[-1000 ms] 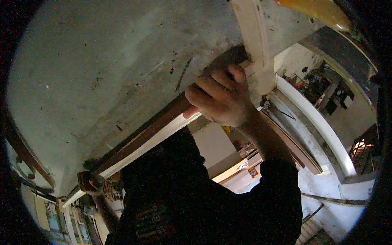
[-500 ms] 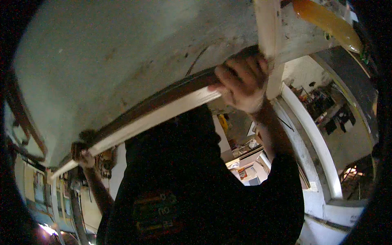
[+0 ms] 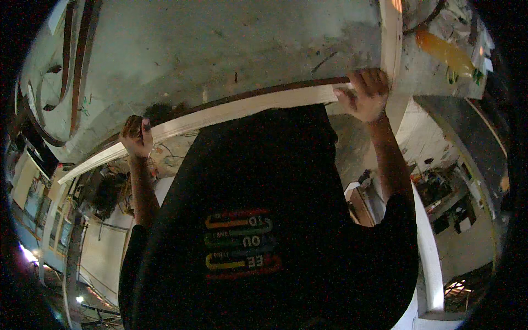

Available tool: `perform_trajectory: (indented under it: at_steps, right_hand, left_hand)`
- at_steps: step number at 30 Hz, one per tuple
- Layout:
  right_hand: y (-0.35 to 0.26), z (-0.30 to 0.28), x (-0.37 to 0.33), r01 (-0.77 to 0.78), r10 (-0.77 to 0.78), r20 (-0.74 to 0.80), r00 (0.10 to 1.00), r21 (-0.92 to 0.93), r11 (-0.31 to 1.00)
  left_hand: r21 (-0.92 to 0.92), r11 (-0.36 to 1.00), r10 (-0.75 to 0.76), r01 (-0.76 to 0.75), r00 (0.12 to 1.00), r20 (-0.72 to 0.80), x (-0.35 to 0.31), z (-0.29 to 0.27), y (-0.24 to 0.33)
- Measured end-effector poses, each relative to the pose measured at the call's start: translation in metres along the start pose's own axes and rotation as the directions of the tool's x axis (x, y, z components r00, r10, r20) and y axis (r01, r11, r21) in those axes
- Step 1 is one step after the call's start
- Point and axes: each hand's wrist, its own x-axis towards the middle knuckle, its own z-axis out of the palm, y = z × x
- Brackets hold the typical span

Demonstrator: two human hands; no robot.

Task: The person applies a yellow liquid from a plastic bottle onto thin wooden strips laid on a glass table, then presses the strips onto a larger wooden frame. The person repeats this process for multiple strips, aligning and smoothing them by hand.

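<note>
The person's left hand (image 3: 136,136) is curled around a pale wooden strip (image 3: 236,111); the right hand (image 3: 366,96) has its fingers over it near a pale board (image 3: 391,41). The strip lies along the grey surface (image 3: 247,44), its slant flatter than half a second ago (perhaps the head turned), suggesting a steady two-handed hold. Its long axis runs left-right, the left end pointing lower left.
</note>
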Motion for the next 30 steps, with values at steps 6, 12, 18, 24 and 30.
perform_trajectory:
  at_steps: [6,12,18,24,30]
  right_hand:
    - [0.002,0.005,-0.001,0.048,-0.048,-0.008,0.999,-0.026,0.999]
    - [0.002,-0.008,0.008,0.117,-0.119,0.04,0.992,0.036,0.992]
    - [0.001,-0.003,0.008,0.127,-0.125,0.032,0.992,-0.075,0.989]
    - [-0.002,-0.01,0.011,0.168,-0.165,0.046,0.985,-0.07,0.983]
    - [0.002,-0.004,0.001,0.095,-0.089,0.088,0.992,-0.07,0.993]
  left_hand:
    - [0.207,0.978,-0.018,0.026,0.999,-0.042,0.006,-0.001,0.023]
    - [0.251,0.968,0.02,-0.014,1.0,-0.021,0.016,-0.005,0.037]
    - [0.314,0.949,0.012,-0.002,0.999,-0.03,0.015,-0.004,0.033]
    - [0.299,0.953,0.076,-0.045,0.993,-0.093,0.016,-0.007,0.035]
    - [0.237,0.971,0.009,0.002,0.999,-0.045,0.02,-0.006,0.037]
